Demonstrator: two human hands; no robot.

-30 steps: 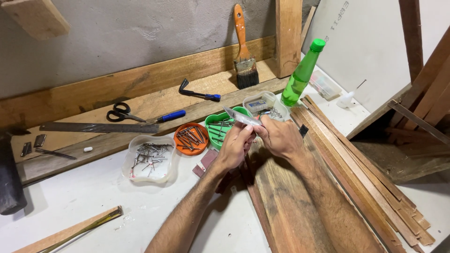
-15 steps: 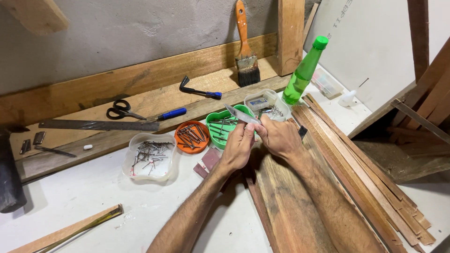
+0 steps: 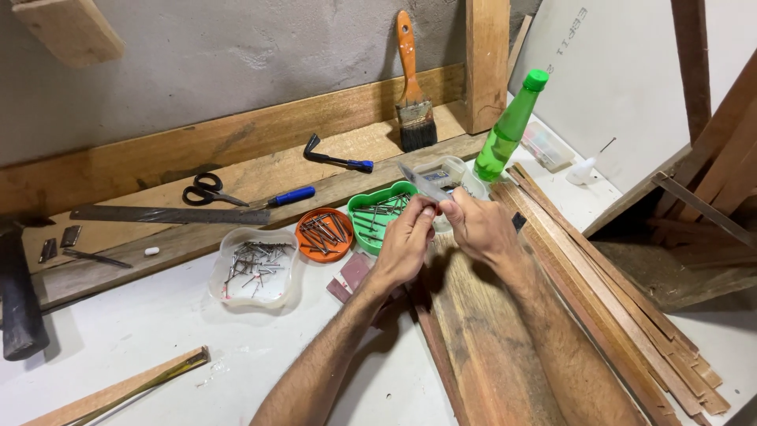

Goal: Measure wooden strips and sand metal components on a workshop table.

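Hands meet over the wooden planks, just in front of the trays. The left hand (image 3: 406, 241) and the right hand (image 3: 473, 225) both have fingers pressed together, pinching a small clear plastic strip or packet (image 3: 422, 184) that sticks up and to the left between them; can't really tell what it is. It's held just above the green heart-shaped tray of nails (image 3: 378, 213), with a clear plastic tub (image 3: 453, 170) right behind. To the left sit an orange round tray of nails (image 3: 324, 234) and a clear wavy-edged tray of nails (image 3: 254, 268). Far side has black scissors (image 3: 206, 189) and an orange-handled paintbrush (image 3: 412, 95); a green plastic bottle (image 3: 511, 126) is right. Progress-wise, looks like the strip's only just in hand and no nail is picked yet.
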